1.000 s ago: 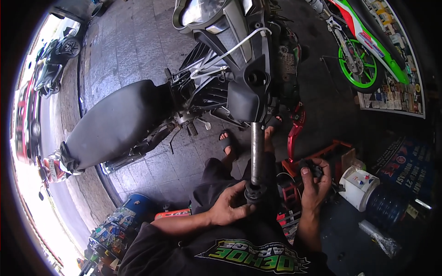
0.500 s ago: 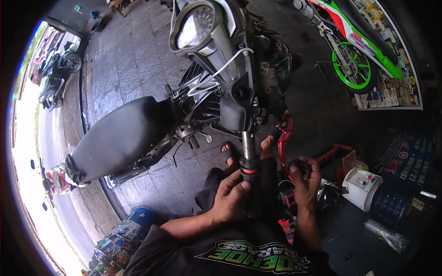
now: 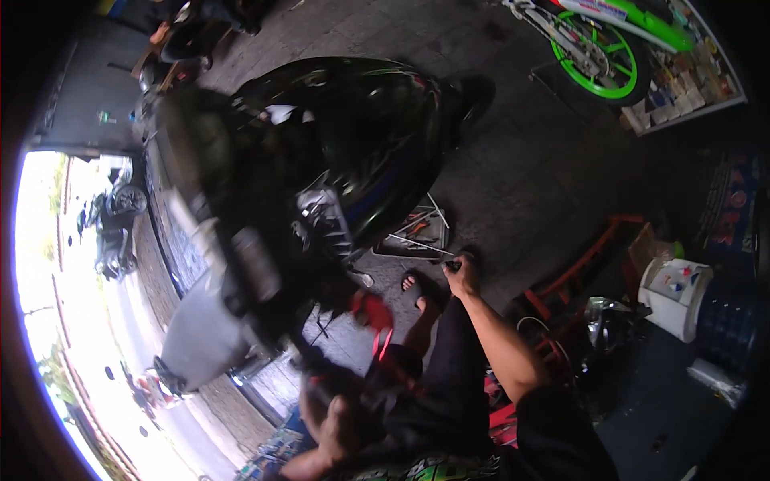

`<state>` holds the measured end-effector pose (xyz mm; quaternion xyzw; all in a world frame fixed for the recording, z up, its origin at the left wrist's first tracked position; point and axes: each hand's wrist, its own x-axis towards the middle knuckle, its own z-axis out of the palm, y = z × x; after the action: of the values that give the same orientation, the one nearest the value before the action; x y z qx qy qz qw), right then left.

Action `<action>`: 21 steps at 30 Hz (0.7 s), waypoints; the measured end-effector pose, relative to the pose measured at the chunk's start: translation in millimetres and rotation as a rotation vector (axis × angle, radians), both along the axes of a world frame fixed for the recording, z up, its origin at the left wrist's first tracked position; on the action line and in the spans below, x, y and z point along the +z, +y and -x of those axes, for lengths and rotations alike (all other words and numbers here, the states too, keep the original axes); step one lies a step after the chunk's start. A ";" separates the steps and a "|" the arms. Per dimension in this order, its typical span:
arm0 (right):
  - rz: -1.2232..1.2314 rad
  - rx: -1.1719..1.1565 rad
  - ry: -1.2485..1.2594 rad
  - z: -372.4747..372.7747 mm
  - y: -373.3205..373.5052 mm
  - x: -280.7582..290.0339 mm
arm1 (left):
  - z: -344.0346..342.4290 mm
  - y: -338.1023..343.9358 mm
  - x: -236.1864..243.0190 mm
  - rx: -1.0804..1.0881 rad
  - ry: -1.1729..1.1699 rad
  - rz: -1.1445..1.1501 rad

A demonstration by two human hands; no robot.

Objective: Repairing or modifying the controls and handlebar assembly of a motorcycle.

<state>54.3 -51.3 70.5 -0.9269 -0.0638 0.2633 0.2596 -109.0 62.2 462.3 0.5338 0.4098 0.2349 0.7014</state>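
My left hand (image 3: 341, 425) is wrapped round the black handlebar grip (image 3: 325, 386) of a partly stripped motorcycle (image 3: 377, 128), low in the picture. The handlebar area is smeared by motion. A red lever (image 3: 371, 311) sits just ahead of that grip. Stretched forward, my right hand (image 3: 463, 280) pinches a small dark part (image 3: 455, 264) whose kind I cannot make out. It hovers beside the near right corner of a metal tool tray (image 3: 401, 256). Several hand tools lie in the tray, some with orange handles.
My sandalled foot (image 3: 413, 287) rests below the tray. A red metal stand (image 3: 581, 264) and a white container (image 3: 674, 293) are to the right. A green-wheeled motorcycle (image 3: 601, 60) stands at the far right. Another person (image 3: 192, 32) is at the far left.
My right hand has moved forward to the tool tray with the small dark part. The handlebar has swung round, my left hand still on its grip, and the whole view has shifted.
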 end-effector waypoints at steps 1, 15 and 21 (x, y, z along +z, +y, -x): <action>-0.064 -0.005 -0.044 -2.8 4.9 -26.7 | -0.3 -1.5 -2.6 -0.036 0.032 -0.091; -0.265 0.052 0.188 -35.8 65.2 44.2 | 4.5 -0.6 7.1 0.055 0.143 -0.071; -1.143 0.215 0.784 -41.7 87.9 264.3 | 0.4 1.6 5.8 0.061 0.129 -0.041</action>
<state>96.1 36.6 334.8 -0.4703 -0.1852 0.5278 0.6826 -109.3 63.8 468.1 0.5495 0.4652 0.2295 0.6549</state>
